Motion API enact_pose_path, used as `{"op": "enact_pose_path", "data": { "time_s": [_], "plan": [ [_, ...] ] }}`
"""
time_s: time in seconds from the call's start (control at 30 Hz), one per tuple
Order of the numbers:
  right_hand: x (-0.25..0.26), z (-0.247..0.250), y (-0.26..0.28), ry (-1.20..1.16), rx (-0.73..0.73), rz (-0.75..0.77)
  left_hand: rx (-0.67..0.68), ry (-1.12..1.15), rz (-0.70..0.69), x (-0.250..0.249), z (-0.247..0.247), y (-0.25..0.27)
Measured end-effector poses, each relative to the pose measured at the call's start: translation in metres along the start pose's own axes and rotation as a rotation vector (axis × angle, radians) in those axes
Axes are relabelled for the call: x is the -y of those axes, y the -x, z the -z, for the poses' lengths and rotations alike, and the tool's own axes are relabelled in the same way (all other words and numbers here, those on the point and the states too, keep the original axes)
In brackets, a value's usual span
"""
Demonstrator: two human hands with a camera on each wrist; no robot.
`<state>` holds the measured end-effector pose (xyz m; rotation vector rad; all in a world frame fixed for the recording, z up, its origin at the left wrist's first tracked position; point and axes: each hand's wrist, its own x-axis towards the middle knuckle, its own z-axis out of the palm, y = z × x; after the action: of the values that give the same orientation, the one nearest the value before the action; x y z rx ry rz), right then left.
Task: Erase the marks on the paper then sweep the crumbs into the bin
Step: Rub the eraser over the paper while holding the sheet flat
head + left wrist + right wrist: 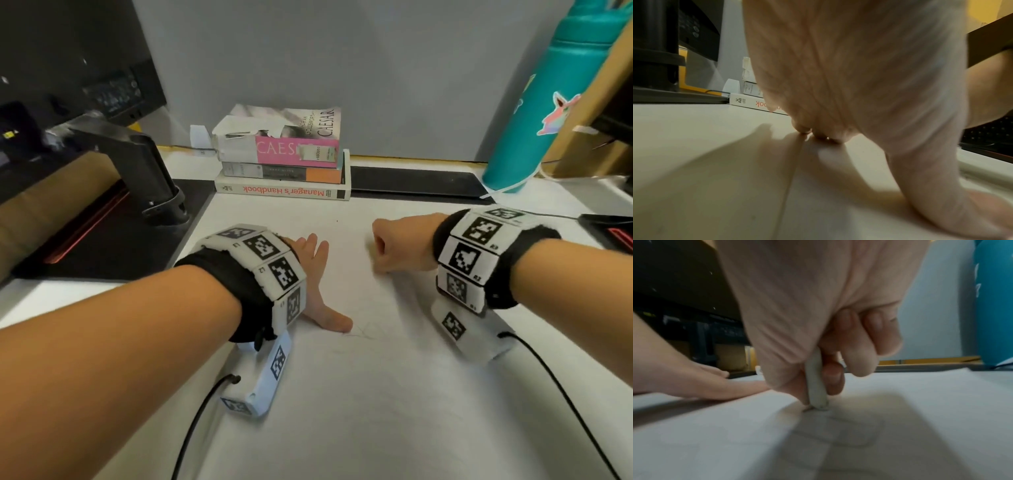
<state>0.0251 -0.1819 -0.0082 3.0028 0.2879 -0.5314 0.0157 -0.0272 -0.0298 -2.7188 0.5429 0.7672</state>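
Three books [282, 161] are stacked at the far edge of the surface [582, 202], just beyond the paper [376, 394]. The top one reads "CAESAR" on its cover and again on a pink spine, partly covered by a torn jacket and a small white sticker. The middle spine is grey and orange, its lettering too small to read. The bottom white spine reads "Manager's Handbook" in red, upside down to the viewer.

The paper lies flat in the middle of the surface. Faint pencil marks [359, 334] show beside the left thumb; in the right wrist view a faint rectangular outline sits just in front of the eraser [817, 386]. Crumbs cannot be made out.

The left hand [317, 284] lies flat with fingers straight and spread, fingertips and thumb pressing the paper near its left edge. The right hand [399, 245] is curled into a fist, thumb and fingers pinching the pale, worn eraser, whose lower tip touches the paper. Both wrists carry black bands with white blocks printed in black square codes; a black cable runs from each.

A black monitor stand [150, 178] rests on a dark mat with a red edge at far left, beside the paper. A teal bottle [551, 99] with stickers stands at far right, well apart from the hands. A black strip [418, 183] lies between the books and the bottle.
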Motion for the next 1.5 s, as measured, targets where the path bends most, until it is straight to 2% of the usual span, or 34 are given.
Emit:
{"op": "enact_pose_path", "data": {
  "time_s": [0.1,0.17,0.27,0.4,0.53,0.57,0.73,0.83,0.93,1.0,1.03,1.17,1.37,1.5],
  "plan": [
    [0.010,-0.012,0.001,-0.119,0.028,0.119,0.004,-0.012,0.002,0.000,0.000,0.000],
    [0.006,-0.010,0.003,-0.127,-0.003,0.080,0.009,-0.009,0.003,-0.001,0.001,0.001],
    [0.003,-0.001,0.000,-0.001,-0.040,0.005,0.012,-0.027,0.008,-0.001,0.002,0.001],
    [0.015,-0.008,-0.001,-0.272,0.023,0.124,0.018,-0.035,0.013,0.000,0.001,-0.001],
    [0.003,-0.001,-0.008,-0.137,-0.034,-0.013,0.015,-0.019,0.013,0.000,0.000,-0.001],
    [-0.001,-0.001,-0.011,-0.165,-0.050,-0.028,0.011,-0.014,0.010,0.000,0.000,-0.001],
    [-0.031,-0.012,-0.004,-0.737,-0.165,-0.138,0.004,0.008,0.001,0.001,-0.001,-0.003],
    [-0.044,-0.025,0.001,-0.825,-0.115,-0.162,-0.032,-0.083,-0.011,-0.004,-0.007,-0.017],
    [-0.048,-0.030,-0.003,-0.862,-0.117,-0.144,-0.038,-0.140,-0.198,-0.029,0.004,-0.008],
    [-0.050,-0.031,-0.006,-0.858,-0.132,-0.145,0.035,-0.109,-0.322,-0.047,0.014,0.004],
    [-0.049,-0.030,-0.007,-0.847,-0.129,-0.150,0.052,-0.101,-0.338,-0.052,0.018,0.008],
    [-0.047,-0.027,-0.005,-0.822,-0.091,-0.157,-0.100,-0.005,-0.147,-0.036,0.018,0.000],
    [-0.014,-0.016,-0.014,-0.654,-0.025,-0.038,0.000,0.059,-0.101,-0.027,0.008,-0.012],
    [-0.036,-0.016,0.005,-0.472,-0.040,-0.142,-0.022,0.072,-0.108,-0.022,0.006,-0.017]
  ]
}}
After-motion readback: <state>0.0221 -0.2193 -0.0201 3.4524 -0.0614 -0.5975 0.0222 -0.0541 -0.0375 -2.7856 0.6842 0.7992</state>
